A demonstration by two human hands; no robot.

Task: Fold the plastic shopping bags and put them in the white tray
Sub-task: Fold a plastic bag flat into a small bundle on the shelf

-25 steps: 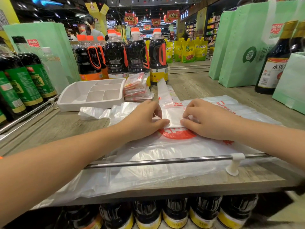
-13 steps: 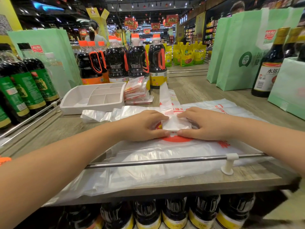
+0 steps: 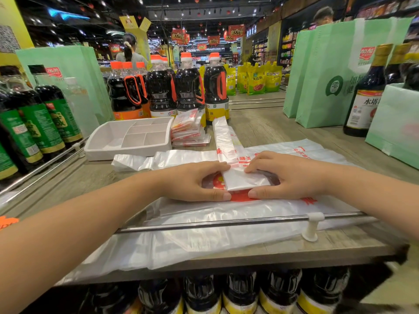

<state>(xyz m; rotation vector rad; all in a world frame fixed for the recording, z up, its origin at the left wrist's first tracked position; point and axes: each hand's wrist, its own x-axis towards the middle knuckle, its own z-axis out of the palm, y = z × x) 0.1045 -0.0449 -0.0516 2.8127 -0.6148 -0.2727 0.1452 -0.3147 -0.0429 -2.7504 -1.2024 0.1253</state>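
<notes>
The folded bag (image 3: 246,181), a small white packet, lies between both hands on top of a larger plastic bag (image 3: 204,236) that is spread flat across the wooden shelf (image 3: 267,130). The left hand (image 3: 192,181) pinches its left edge between curled fingers and thumb, and the right hand (image 3: 288,177) does the same on the right edge; this two-sided grip probably keeps the slippery layers from springing open while the fold is pressed. The packet's unfolded tail (image 3: 223,138) runs away from the person towards the bottles. The white tray (image 3: 127,138) sits further back and to the left, its compartments apparently empty, so the packet has some way to travel. A stack of folded bags (image 3: 189,132) rests just beside the tray's right wall. A long loose bag (image 3: 163,158) lies across the path between the hands and the tray, and soy sauce bottles (image 3: 188,87) stand close behind it. A metal rail (image 3: 226,222) runs along the shelf's near edge.
</notes>
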